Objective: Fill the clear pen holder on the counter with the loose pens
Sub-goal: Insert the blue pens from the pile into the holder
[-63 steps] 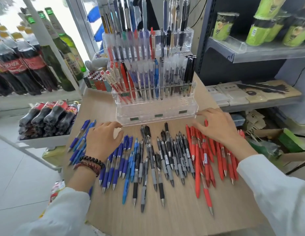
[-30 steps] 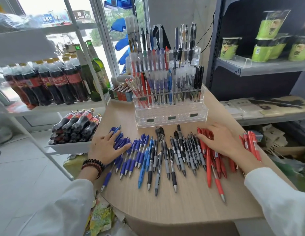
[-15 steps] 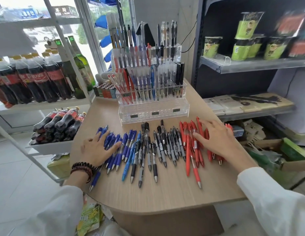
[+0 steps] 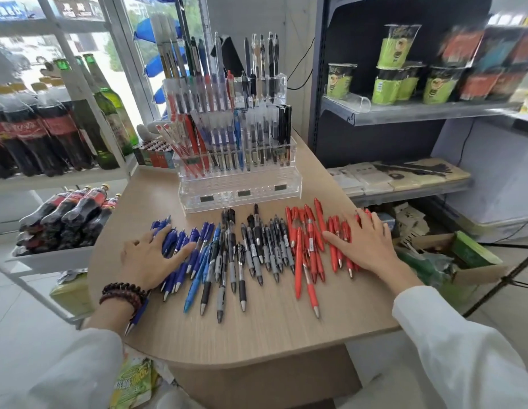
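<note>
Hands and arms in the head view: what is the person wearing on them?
Both arms wear loose white long sleeves, left and right. The left wrist carries dark brown and reddish beaded bracelets. The left hand and right hand are bare, without gloves or visible rings.

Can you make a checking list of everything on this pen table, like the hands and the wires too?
Surface: light wooden counter, rounded front edge.
Job's things: tiered clear plastic pen holder, upper rows stocked, front tier looks bare; loose blue pens, grey-black pens, red pens lying in rows.
Clutter: small colourful lighters beside holder.
Grippers: left hand flat on blue pens; right hand flat on red pens; neither gripping.
Cables: black wire on back wall.
Surroundings: dark cola bottles left, green cups on metal shelf right.
</note>
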